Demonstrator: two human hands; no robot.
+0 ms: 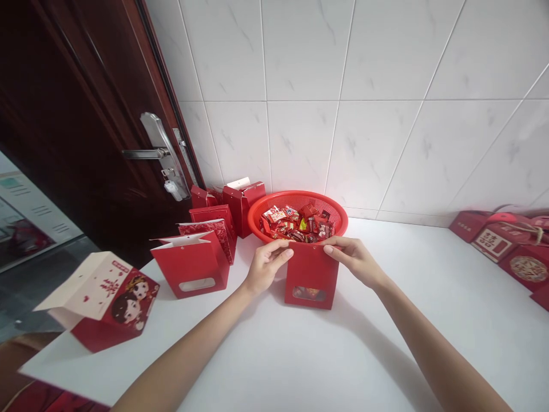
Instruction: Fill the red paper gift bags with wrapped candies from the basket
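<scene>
Your left hand (266, 265) and right hand (355, 258) pinched a boxy red cardboard bag (312, 266). It stood away from the white table's (274, 366) back edge.

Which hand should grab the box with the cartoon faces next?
Probably the left hand: it is nearer the cartoon box, while the right hand would have to reach across. Both pinch the top of the red bag, so the left would need to let go first.

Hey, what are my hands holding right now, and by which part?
A red paper bag, pinched at its top edge: left hand at the left corner, right hand at the right.
</scene>
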